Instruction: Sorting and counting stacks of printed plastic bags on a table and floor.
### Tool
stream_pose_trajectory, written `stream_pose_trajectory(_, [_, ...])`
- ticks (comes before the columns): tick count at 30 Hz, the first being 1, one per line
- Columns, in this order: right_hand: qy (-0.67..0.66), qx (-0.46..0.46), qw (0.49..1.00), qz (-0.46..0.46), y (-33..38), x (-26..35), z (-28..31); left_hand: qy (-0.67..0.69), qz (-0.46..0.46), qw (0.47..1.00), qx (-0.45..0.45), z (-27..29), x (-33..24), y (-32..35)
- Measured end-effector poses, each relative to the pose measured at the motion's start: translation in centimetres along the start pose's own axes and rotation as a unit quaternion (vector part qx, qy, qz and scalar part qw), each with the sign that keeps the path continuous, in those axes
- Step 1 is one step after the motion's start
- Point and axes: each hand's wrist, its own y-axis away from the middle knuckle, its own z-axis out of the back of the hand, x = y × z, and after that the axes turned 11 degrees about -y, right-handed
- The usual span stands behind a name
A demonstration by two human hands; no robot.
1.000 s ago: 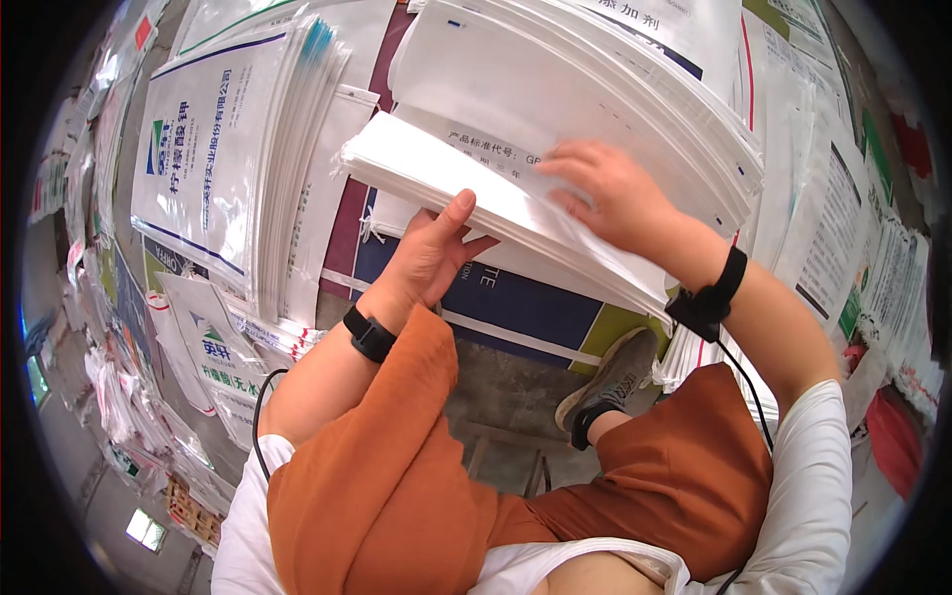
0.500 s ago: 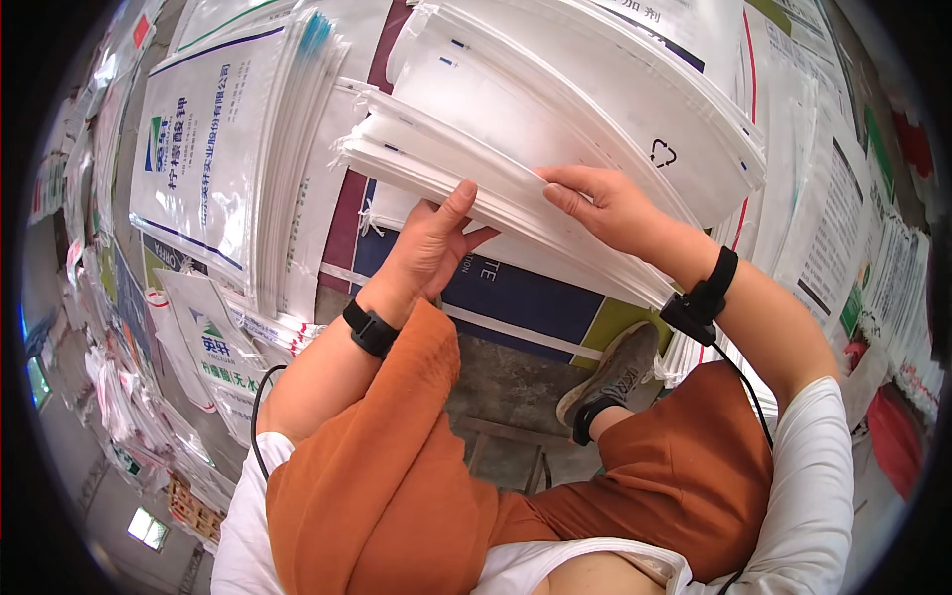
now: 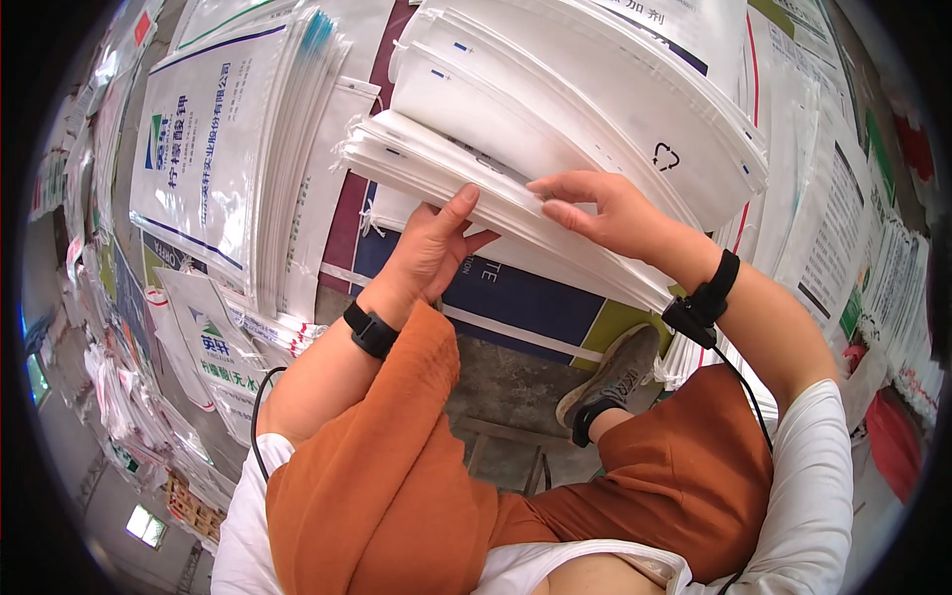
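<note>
A bundle of white plastic woven bags (image 3: 416, 159) lies slanted in front of me, its layered edges toward me. My left hand (image 3: 436, 238) grips the bundle's near edge, thumb on top and fingers beneath. Over the bundle's upper edge hovers my right hand (image 3: 595, 208), thumb and fingertips parted by a small gap and close to the top bag; whether they touch it I cannot tell. Just beyond, more white bags (image 3: 486, 99) with small blue marks lie fanned over a larger pile (image 3: 654, 119).
A thick stack of printed white bags (image 3: 208, 149) stands at the left. Blue-and-green printed sacking (image 3: 535, 297) lies under the bundle. More bag piles (image 3: 833, 218) rise at the right. My shoe (image 3: 615, 372) rests on the grey floor below.
The bag edge that was raised at my right fingertips now lies away from me on the far side. My right thumb and fingers have parted slightly. The left hand keeps its place.
</note>
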Motion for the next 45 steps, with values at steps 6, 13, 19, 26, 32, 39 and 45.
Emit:
stream_pose_trajectory(6, [-0.031,-0.156,0.987,0.007,-0.2,-0.4,-0.2,0.009,0.000,1.000,-0.013,-0.2,0.1,0.0])
stream_pose_trajectory(13, [0.059,0.006,0.997,0.055,0.7,0.8,-0.3,0.022,0.006,1.000,-0.022,-0.1,0.1,0.1])
stream_pose_trajectory(19, [0.022,-0.120,0.992,0.014,0.1,-0.6,-0.1,0.026,0.007,0.999,-0.023,-0.2,0.0,0.2])
stream_pose_trajectory(26, [0.104,-0.074,0.991,0.048,0.6,0.2,-0.3,0.037,0.008,0.999,-0.022,0.1,0.1,0.2])
stream_pose_trajectory(32, [0.141,-0.057,0.983,0.099,0.5,0.5,-0.8,0.043,0.011,0.999,-0.002,0.3,0.3,0.1])
stream_pose_trajectory(39, [0.150,-0.035,0.985,0.078,0.5,0.5,-0.8,0.035,0.004,0.999,0.012,0.4,0.1,0.3])
stream_pose_trajectory(45, [0.154,-0.060,0.982,0.090,0.3,-0.5,-1.0,0.029,0.008,0.999,0.009,0.4,0.0,0.2])
